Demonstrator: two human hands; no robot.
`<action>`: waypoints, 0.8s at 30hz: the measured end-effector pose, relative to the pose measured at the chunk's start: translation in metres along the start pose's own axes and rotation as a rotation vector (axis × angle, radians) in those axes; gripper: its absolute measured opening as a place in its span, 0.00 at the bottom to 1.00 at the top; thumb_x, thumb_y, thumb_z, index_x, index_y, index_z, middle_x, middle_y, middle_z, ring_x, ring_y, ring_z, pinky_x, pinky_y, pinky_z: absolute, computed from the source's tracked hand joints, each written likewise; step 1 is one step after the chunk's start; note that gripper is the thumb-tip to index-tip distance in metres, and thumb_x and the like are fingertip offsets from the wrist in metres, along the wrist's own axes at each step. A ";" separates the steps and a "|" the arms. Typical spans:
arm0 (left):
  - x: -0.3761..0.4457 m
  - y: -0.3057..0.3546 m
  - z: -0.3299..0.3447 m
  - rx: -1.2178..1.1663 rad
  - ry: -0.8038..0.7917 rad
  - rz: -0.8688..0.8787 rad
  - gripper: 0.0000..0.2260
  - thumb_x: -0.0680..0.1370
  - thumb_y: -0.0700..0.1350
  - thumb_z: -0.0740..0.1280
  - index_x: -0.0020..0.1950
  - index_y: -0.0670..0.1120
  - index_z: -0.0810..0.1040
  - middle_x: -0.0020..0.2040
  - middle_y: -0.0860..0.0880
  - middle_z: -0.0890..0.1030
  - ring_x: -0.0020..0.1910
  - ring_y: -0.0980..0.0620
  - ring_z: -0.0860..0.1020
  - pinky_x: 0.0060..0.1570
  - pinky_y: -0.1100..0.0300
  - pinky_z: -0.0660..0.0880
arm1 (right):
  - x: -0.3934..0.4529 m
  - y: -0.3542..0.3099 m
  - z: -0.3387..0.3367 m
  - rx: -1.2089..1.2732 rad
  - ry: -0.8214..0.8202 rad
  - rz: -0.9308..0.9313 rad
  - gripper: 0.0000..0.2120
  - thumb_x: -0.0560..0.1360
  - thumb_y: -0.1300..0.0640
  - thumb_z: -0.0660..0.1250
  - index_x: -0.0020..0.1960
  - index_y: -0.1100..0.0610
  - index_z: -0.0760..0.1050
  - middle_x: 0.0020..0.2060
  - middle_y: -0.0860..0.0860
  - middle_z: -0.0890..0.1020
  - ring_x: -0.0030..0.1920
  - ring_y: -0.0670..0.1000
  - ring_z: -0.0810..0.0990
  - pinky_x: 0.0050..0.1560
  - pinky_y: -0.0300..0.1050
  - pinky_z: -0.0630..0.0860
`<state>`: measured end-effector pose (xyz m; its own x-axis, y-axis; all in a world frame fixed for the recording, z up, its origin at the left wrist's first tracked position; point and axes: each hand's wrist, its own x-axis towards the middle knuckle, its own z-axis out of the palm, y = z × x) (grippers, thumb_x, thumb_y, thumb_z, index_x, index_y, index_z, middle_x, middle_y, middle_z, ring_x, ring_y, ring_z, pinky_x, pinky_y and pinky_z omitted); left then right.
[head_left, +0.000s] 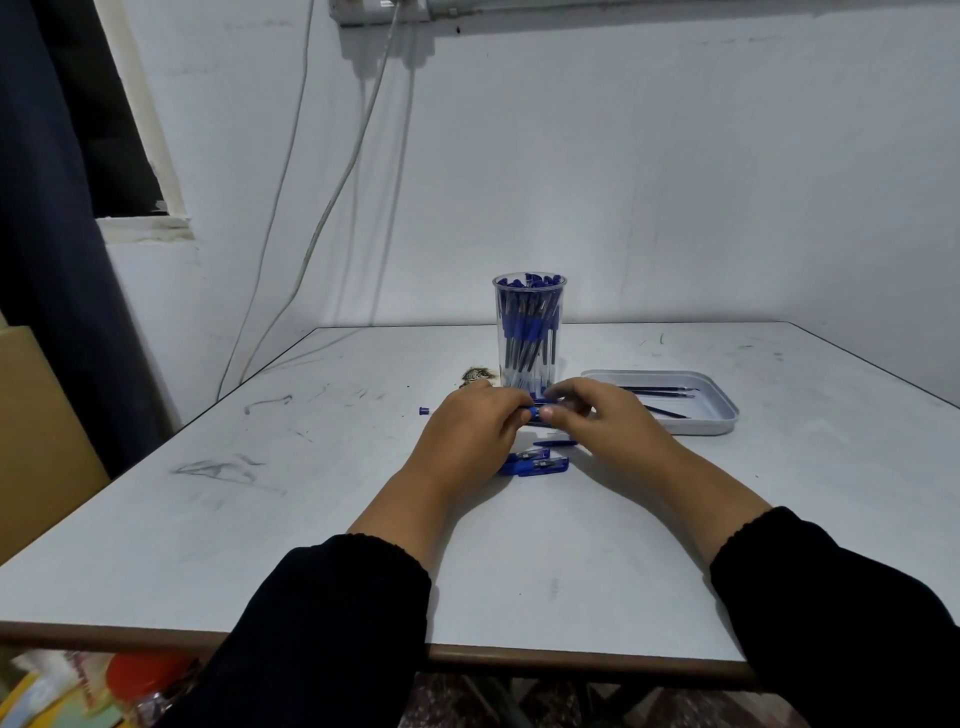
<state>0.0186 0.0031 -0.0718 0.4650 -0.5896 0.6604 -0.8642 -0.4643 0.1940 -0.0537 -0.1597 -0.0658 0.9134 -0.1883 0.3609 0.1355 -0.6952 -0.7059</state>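
My left hand (470, 431) and my right hand (597, 415) meet above the middle of the white table (311, 519), and both grip one blue pen (535, 412) between their fingertips. Most of the pen is hidden by the fingers. Under the hands lie two blue pen caps (537, 464) and a thin blue pen part (556, 443). A small blue piece (424, 411) lies to the left of my left hand. Behind the hands stands a clear cup (529, 332) full of blue pens.
A shallow grey tray (722, 415) with a few dark refills sits to the right of the cup. A small mottled object (475, 375) lies left of the cup. Cables hang down the wall at the back left. A cardboard box (36, 441) stands left of the table.
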 end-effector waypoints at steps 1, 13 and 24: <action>0.000 0.000 0.000 -0.001 0.005 0.004 0.08 0.79 0.43 0.63 0.53 0.45 0.81 0.44 0.47 0.82 0.44 0.49 0.75 0.43 0.55 0.72 | -0.001 0.000 0.001 -0.029 -0.008 0.005 0.08 0.79 0.47 0.64 0.50 0.50 0.78 0.41 0.45 0.80 0.43 0.43 0.78 0.45 0.44 0.76; 0.000 0.002 -0.002 0.007 0.008 0.005 0.08 0.79 0.42 0.63 0.52 0.45 0.81 0.44 0.46 0.82 0.44 0.47 0.75 0.43 0.52 0.73 | 0.001 0.004 0.002 -0.044 -0.014 0.026 0.06 0.74 0.48 0.70 0.50 0.46 0.78 0.41 0.43 0.80 0.43 0.41 0.77 0.41 0.38 0.72; -0.001 0.003 -0.003 0.002 -0.009 -0.014 0.08 0.80 0.43 0.62 0.52 0.45 0.80 0.44 0.47 0.82 0.44 0.48 0.74 0.43 0.51 0.72 | 0.001 0.001 0.000 -0.007 -0.022 -0.018 0.04 0.76 0.52 0.69 0.50 0.47 0.79 0.40 0.40 0.80 0.42 0.36 0.77 0.40 0.31 0.71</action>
<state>0.0150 0.0042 -0.0696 0.4788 -0.5886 0.6514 -0.8571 -0.4741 0.2016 -0.0532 -0.1607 -0.0661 0.9191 -0.1600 0.3601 0.1497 -0.7036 -0.6947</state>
